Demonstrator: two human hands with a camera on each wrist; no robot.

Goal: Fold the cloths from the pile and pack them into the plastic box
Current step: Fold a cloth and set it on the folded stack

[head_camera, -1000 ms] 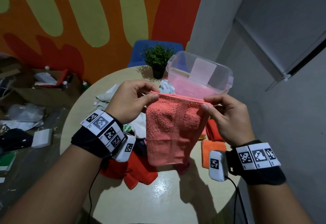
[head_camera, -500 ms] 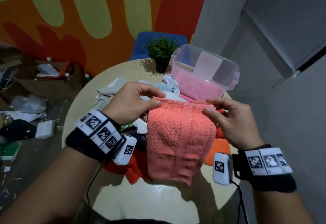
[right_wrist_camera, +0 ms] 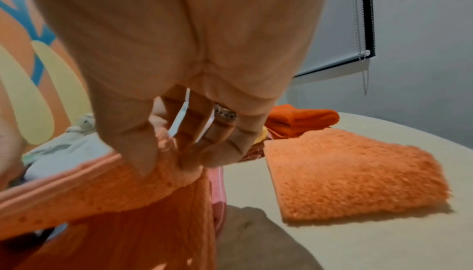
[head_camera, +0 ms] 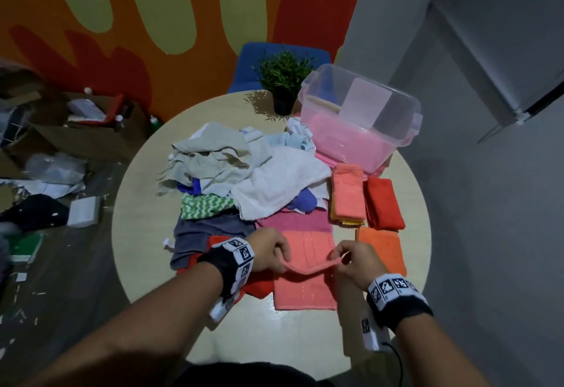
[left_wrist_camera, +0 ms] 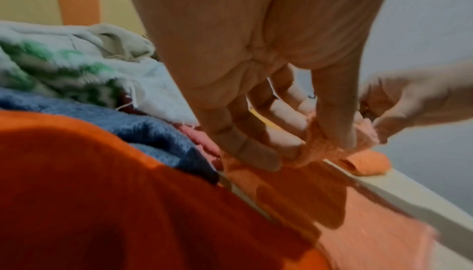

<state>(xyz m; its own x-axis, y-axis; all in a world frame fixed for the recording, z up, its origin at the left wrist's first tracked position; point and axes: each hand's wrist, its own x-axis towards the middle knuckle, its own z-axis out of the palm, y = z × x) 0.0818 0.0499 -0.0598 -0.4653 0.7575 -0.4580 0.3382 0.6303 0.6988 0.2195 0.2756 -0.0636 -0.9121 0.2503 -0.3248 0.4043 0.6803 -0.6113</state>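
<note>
A salmon-coloured cloth (head_camera: 305, 290) lies on the round table (head_camera: 146, 222) near its front edge. My left hand (head_camera: 271, 254) pinches one top corner of it and my right hand (head_camera: 351, 260) pinches the other, so its top edge sags between them just above the table. The wrist views show the salmon cloth (left_wrist_camera: 330, 149) (right_wrist_camera: 107, 189) nipped between thumb and fingers. The pile of cloths (head_camera: 241, 173) sits mid-table. The clear plastic box (head_camera: 360, 118), with pink cloth inside, stands at the back right.
Folded cloths lie right of my hands: an orange one (head_camera: 381, 248) (right_wrist_camera: 353, 175), a red one (head_camera: 384, 203) and a salmon stack (head_camera: 348, 194). A small potted plant (head_camera: 285, 81) stands behind the pile. A red cloth (head_camera: 259, 283) lies under my left wrist.
The salmon cloth hung in the air in front of me; both hands have brought it down, and most of it now lies flat on the table.
</note>
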